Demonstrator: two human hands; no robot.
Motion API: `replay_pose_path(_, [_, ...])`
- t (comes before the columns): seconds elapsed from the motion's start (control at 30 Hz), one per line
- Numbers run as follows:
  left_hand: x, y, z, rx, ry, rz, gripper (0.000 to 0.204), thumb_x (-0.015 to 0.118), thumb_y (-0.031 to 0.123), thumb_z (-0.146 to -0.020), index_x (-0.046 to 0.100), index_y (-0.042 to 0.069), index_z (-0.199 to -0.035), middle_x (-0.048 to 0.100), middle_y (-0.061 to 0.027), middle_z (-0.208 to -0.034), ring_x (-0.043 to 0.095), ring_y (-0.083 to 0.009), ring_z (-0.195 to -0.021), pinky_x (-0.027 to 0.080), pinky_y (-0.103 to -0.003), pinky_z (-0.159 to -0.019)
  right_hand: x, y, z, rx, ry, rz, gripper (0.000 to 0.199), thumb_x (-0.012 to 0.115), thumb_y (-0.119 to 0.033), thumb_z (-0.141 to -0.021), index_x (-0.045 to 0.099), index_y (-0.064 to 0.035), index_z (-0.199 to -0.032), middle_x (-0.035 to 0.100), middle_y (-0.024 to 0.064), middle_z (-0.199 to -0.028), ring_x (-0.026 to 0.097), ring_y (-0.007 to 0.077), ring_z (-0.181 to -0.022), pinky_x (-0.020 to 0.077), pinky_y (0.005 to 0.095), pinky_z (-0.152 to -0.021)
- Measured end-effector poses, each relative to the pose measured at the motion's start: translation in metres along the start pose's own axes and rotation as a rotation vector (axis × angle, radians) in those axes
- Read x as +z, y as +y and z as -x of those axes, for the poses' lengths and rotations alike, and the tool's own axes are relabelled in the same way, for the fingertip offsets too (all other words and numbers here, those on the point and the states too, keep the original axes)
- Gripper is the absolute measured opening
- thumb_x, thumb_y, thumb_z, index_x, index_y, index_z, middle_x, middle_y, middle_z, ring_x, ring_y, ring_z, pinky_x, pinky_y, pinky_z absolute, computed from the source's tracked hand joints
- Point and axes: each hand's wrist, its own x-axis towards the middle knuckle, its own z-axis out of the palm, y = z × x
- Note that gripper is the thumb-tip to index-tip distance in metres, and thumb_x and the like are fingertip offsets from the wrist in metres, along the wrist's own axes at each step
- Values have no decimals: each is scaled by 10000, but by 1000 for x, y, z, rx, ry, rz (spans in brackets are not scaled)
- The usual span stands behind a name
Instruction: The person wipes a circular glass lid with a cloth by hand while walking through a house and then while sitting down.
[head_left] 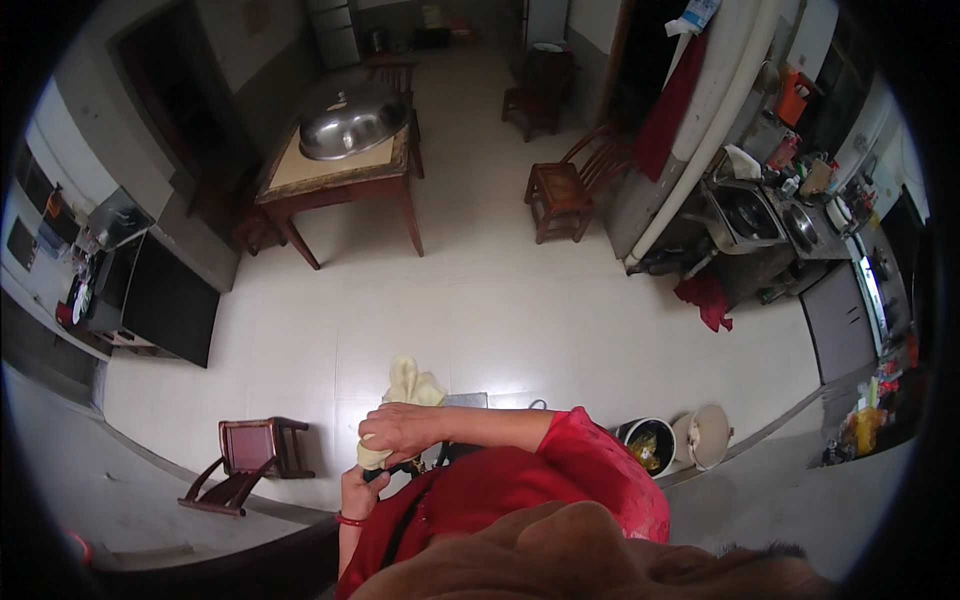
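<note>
Gripping a pale yellow crumpled cloth, the right hand is curled over its middle, knuckles up, while the left hand closes around the cloth's lower end just below; a thin red bracelet sits on that wrist. The cloth is held in the air close to the person's chest, above the floor, with its loose top sticking up past the right hand. The person wears a red short-sleeved top.

Underfoot is a pale, glossy tiled floor that fills the middle of the room and reflects light. Near the left hand, a small dark red wooden chair lies tipped on the floor. Farther back stands a wooden square table carrying a large domed shiny metal lid. A low brown wooden chair stands near the middle right, with another dark chair behind it. Along the right wall runs a cluttered counter with a metal stove, and a red rag lies on the floor beneath it. A round white bucket holding scraps and a white round lid just beside it sit at the lower right. A dark flat cabinet lines the left wall.
</note>
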Motion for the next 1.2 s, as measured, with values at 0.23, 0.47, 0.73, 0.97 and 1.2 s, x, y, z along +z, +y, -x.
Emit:
replay_pose_path(0.23, [38,49,-135,92,-236,24,219,673,20,-771,681,21,-990,583,42,-710,473,-57,-638,421,-228,-593,-97,92,78,540,106,-297,423,767,-273,-673,594,-75,-1003,620,105,-960,620,276,-897,494,354,-760])
replay_pose_path(0.47, [44,92,-306,137,-353,105,227,654,47,-798,686,39,-1022,617,37,-738,504,-57,-648,443,-228,-609,-135,245,144,910,441,-593,426,778,-218,-670,612,-83,-1039,651,64,-977,615,179,-891,484,305,-820])
replay_pose_path(0.73, [80,238,-548,704,-480,-418,209,709,155,-779,682,56,-961,645,-143,-725,617,-227,-582,490,-311,-588,-309,353,93,656,378,178,301,748,-201,-636,585,-62,-847,565,99,-840,588,300,-823,485,397,-712])
replay_pose_path(0.97, [155,314,-722,841,-536,-493,192,707,135,-772,669,41,-934,643,-145,-776,632,-276,-678,494,-339,-631,-431,475,126,769,454,320,300,752,-189,-639,571,-61,-840,564,98,-826,585,289,-809,477,387,-696])
replay_pose_path(1.2, [176,423,-887,581,-546,-339,189,696,138,-803,678,5,-937,649,-114,-742,602,-171,-648,484,-303,-619,-555,640,197,1009,774,-224,348,765,-216,-684,617,-52,-954,612,86,-900,621,234,-840,487,333,-768])
